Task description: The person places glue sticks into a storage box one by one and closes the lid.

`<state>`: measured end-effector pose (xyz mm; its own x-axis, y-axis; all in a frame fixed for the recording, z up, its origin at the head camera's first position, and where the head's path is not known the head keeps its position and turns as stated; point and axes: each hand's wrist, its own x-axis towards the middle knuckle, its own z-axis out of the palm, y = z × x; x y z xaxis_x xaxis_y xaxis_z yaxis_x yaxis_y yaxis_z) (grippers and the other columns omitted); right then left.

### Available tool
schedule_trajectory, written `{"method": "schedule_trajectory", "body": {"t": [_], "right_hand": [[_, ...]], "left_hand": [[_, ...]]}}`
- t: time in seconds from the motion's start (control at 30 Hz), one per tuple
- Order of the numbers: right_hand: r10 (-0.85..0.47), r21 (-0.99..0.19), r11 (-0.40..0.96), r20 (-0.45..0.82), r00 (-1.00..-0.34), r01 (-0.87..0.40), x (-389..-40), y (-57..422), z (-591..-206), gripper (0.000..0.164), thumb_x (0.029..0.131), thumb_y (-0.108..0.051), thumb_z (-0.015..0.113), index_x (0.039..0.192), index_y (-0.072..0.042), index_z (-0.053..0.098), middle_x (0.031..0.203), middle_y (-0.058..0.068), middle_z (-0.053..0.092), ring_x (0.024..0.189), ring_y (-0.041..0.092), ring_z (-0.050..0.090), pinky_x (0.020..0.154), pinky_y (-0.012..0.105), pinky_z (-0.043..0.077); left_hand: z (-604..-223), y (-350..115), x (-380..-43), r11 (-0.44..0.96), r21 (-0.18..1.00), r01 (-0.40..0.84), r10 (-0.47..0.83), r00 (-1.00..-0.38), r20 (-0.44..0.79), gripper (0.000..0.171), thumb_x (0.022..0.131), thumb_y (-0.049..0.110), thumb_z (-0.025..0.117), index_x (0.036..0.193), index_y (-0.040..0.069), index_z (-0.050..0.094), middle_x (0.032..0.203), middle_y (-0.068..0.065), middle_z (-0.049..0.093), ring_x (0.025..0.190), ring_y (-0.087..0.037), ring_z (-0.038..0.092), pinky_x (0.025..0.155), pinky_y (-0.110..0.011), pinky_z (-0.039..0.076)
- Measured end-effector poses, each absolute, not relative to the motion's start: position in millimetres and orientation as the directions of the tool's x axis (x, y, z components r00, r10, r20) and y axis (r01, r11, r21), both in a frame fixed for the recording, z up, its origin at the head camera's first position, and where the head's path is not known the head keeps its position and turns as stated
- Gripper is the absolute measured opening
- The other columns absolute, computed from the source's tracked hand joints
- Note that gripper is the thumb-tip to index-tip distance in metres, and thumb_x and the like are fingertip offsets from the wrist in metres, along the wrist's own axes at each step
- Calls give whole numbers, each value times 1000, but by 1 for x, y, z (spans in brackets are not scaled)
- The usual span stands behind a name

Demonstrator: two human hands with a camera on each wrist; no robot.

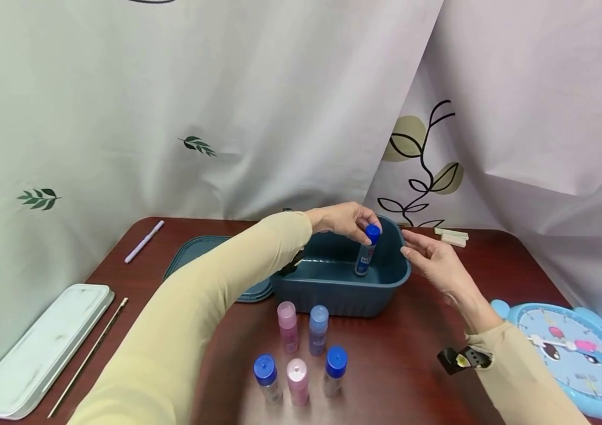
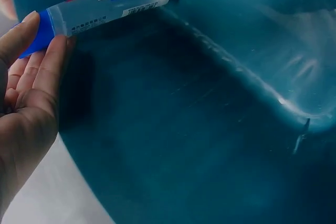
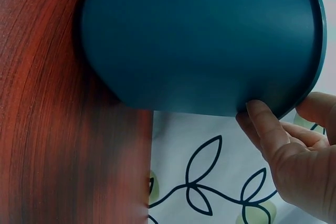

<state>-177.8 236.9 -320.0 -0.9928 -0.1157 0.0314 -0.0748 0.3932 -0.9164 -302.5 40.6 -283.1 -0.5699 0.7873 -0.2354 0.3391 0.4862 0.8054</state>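
Note:
In my left hand (image 1: 347,221) I hold a clear liquid glue bottle (image 1: 366,257) by its blue cap. The bottle leans inside the right end of a teal plastic bin (image 1: 333,301). In the left wrist view, thumb and fingers pinch the cap, and the bottle (image 2: 110,6) lies along the bin's inner wall. Beside the bin's right end is my right hand (image 1: 436,260), its fingers extended. The right wrist view shows its fingertips at the outer wall of the bin (image 3: 199,40), close to the rim.
Several glue bottles with blue and pink caps (image 1: 297,370) stand in front of the bin. A teal lid (image 1: 195,251) lies left of it. Further left are a pen (image 1: 144,242), a white case (image 1: 41,351) and a thin rod (image 1: 88,357). A blue clock (image 1: 572,348) lies right; pale blocks (image 1: 452,237) lie behind.

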Motion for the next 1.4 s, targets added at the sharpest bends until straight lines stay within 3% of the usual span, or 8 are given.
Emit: {"method": "schedule_trajectory", "body": {"t": [0.23, 0.43, 0.53, 0.67, 0.93, 1.17, 1.27, 1.4], "right_hand": [[-108, -911, 406, 30, -994, -71, -178, 237, -320, 58, 98, -27, 49, 145, 1, 29, 142, 24, 41, 123, 39, 47, 88, 29, 49], [-109, -913, 402, 34, -993, -75, -177, 238, -320, 58, 98, -26, 49, 145, 2, 29, 142, 25, 41, 123, 38, 48, 87, 31, 49], [-102, -909, 411, 29, -994, -69, -177, 239, -320, 57, 98, -26, 49, 145, 1, 30, 141, 24, 42, 120, 29, 53, 87, 31, 50], [-103, -902, 425, 35, -994, -76, -178, 240, -318, 57, 98, -27, 50, 145, 0, 31, 140, 24, 43, 110, 8, 58, 85, 26, 51], [-109, -908, 406, 61, -992, -101, -177, 240, -318, 56, 98, -23, 51, 144, 3, 31, 140, 26, 43, 108, 6, 58, 84, 23, 51], [-92, -920, 380, 66, -994, -96, -176, 239, -318, 55, 98, -22, 50, 143, 4, 32, 138, 27, 44, 100, -5, 58, 84, 25, 50], [-91, -920, 379, 67, -994, -97, -176, 238, -319, 56, 98, -23, 50, 143, 4, 31, 138, 28, 44, 99, -5, 58, 84, 25, 50], [-89, -911, 400, 72, -993, -102, -176, 238, -319, 56, 98, -25, 50, 143, 4, 32, 137, 28, 45, 99, -6, 57, 82, 22, 51]], "left_hand": [[-289, 41, -300, 509, 780, 364, 784, -569, -246, 31, 85, 2, 67, 115, 3, 60, 115, -13, 65, 103, -20, 61, 92, -26, 50], [-281, 39, -298, 535, 731, 423, 776, -589, -227, 45, 86, 5, 67, 130, 7, 55, 130, -11, 58, 117, -21, 57, 97, -28, 47], [-269, 33, -295, 525, 720, 453, 777, -600, -190, 53, 87, 5, 66, 136, 6, 48, 136, -11, 53, 121, -21, 54, 97, -27, 46], [-247, 15, -286, 464, 747, 477, 801, -586, -124, 55, 88, 7, 65, 139, 5, 45, 139, -10, 50, 124, -21, 52, 98, -26, 46], [-213, -57, -247, 276, 845, 458, 887, -461, -40, 38, 89, 9, 64, 125, 2, 56, 123, -11, 62, 112, -21, 59, 94, -31, 49], [-235, -112, -198, 225, 917, 328, 966, -199, -165, 28, 86, 8, 67, 112, -3, 61, 110, -19, 64, 103, -34, 61, 90, -39, 51], [-257, -126, -179, 237, 934, 267, 966, -171, -196, 29, 84, 10, 71, 109, -1, 62, 110, -16, 65, 104, -28, 62, 94, -41, 49], [-282, -140, -161, 185, 955, 230, 971, -193, -141, 30, 81, 8, 73, 107, 0, 61, 108, -10, 65, 105, -17, 62, 98, -38, 47]]}}
